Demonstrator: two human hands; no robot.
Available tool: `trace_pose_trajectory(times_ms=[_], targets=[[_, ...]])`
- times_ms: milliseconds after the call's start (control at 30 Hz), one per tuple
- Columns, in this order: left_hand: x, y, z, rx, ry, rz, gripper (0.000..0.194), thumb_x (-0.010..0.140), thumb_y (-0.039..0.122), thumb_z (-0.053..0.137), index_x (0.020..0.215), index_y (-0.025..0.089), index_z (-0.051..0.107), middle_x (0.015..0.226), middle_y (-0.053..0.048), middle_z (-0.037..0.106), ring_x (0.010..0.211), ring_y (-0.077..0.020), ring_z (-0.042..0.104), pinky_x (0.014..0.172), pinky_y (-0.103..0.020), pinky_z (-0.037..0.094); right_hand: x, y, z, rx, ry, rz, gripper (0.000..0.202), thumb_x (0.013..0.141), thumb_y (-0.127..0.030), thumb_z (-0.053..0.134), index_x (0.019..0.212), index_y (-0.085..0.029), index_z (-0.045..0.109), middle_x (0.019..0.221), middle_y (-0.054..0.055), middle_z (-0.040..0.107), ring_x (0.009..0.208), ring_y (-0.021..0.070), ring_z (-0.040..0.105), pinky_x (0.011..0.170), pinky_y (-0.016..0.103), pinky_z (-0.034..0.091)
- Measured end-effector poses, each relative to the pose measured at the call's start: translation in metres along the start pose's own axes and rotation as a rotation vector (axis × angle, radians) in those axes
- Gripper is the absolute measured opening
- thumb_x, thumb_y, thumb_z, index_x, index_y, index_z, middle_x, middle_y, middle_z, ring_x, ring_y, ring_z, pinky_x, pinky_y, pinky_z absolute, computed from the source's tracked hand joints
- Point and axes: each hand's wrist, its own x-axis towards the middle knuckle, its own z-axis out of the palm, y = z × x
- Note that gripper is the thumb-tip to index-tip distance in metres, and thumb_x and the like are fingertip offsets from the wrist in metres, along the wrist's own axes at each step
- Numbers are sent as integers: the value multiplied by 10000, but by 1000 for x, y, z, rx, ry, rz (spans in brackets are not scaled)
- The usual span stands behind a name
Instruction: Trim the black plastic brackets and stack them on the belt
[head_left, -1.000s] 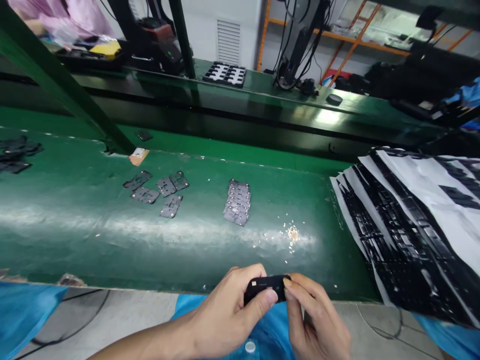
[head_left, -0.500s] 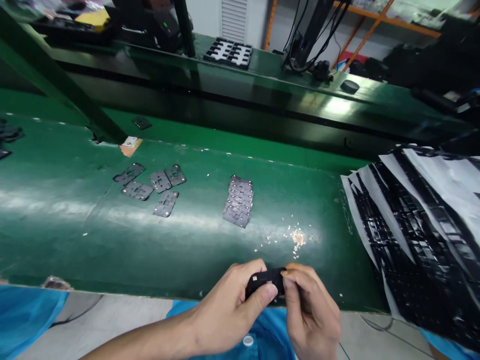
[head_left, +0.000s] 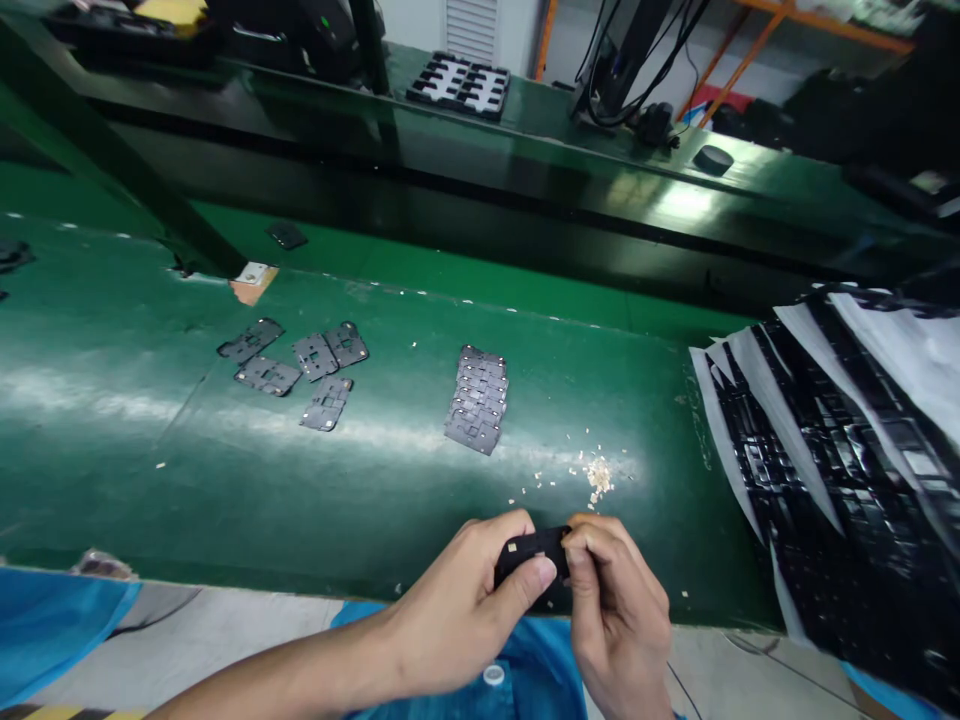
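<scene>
My left hand is closed on a small black plate, with its thumb across the near face. A pale square shows near the plate's left end. At the plate's right end, the thumb and fingertips of my right hand are pinched together against the edge; anything tiny between them is hidden. Just beyond my hands lies a small pile of pale bits, with others scattered around it. Farther up the green table is an overlapping row of dark plates.
Several loose dark plates lie left of the row. Black and white sheets cover the right side. A green post rises at the left. A slotted tray sits on the raised shelf behind.
The view has shifted slightly. Both hands keep hold at the same ends of the black plate, and the right hand's fingers have moved slightly at its edge.
</scene>
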Motion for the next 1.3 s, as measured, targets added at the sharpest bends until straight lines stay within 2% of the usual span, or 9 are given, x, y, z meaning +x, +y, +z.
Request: trace_pose_trajectory(times_ms=[200, 300, 400, 467, 567, 633, 767, 1000, 1300], targets=[[3, -2, 0, 0, -4, -9, 402, 1020, 521, 553, 783, 222, 427, 672, 61, 377, 601, -118, 347, 542, -259, 267, 3, -3, -4, 19, 21, 10, 213, 999, -32, 551, 995, -223, 645, 958, 55, 643, 855, 182, 678, 710, 278, 560], [7, -5, -4, 21, -4, 6, 375, 1032, 477, 552, 787, 213, 448, 705, 54, 395, 632, -123, 364, 572, -260, 296, 4, -3, -12, 130, -44, 143, 187, 1047, -109, 538, 933, -226, 629, 928, 37, 634, 705, 141, 638, 597, 251, 524], [11, -7, -8, 44, 14, 31, 349, 1041, 422, 552, 783, 212, 448, 722, 56, 400, 656, -123, 374, 581, -254, 300, 7, 4, -22, 232, -88, 265, 222, 1088, -172, 517, 889, -230, 597, 834, 4, 626, 655, 122, 620, 603, 239, 527], [15, -6, -11, 72, 31, 55, 350, 1041, 393, 558, 769, 213, 433, 713, 62, 386, 654, -119, 365, 576, -249, 288, 10, 10, -25, 246, -83, 313, 189, 1101, -212, 521, 936, -233, 610, 854, 6, 663, 664, 115, 642, 628, 228, 549], [19, -4, -13, 118, 36, 87, 349, 1038, 374, 571, 756, 207, 451, 695, 65, 386, 636, -113, 361, 569, -246, 276, 13, 13, -24, 263, -121, 357, 84, 1091, -276, 572, 1143, -247, 631, 848, -2, 692, 659, 117, 669, 616, 211, 564], [19, -2, -14, 127, 34, 87, 338, 1040, 382, 573, 767, 199, 495, 689, 61, 418, 628, -112, 376, 565, -247, 275, 14, 12, -20, 284, -179, 357, 104, 1082, -297, 594, 1156, -245, 645, 769, -18, 678, 639, 123, 673, 595, 203, 558], [15, -2, -15, 27, 2, 106, 286, 1070, 407, 514, 890, 191, 568, 711, 46, 488, 627, -118, 400, 574, -249, 300, 11, 7, -15, 292, -221, 380, 192, 1082, -309, 591, 932, -222, 674, 692, -14, 676, 569, 119, 651, 549, 199, 535], [10, -9, -10, -49, 77, 148, 350, 1121, 402, 343, 864, 205, 477, 706, 40, 430, 627, -128, 375, 581, -258, 296, 7, -3, -11, 267, -170, 401, 244, 1067, -340, 601, 881, -216, 698, 645, -9, 648, 526, 131, 622, 525, 227, 509], [11, -26, -2, -36, 165, 175, 368, 1120, 391, 304, 816, 218, 416, 699, 42, 379, 643, -139, 361, 592, -265, 290, -1, -9, -8, 244, -140, 278, 197, 1042, -273, 618, 883, -218, 721, 687, 8, 659, 513, 129, 581, 517, 244, 488]])
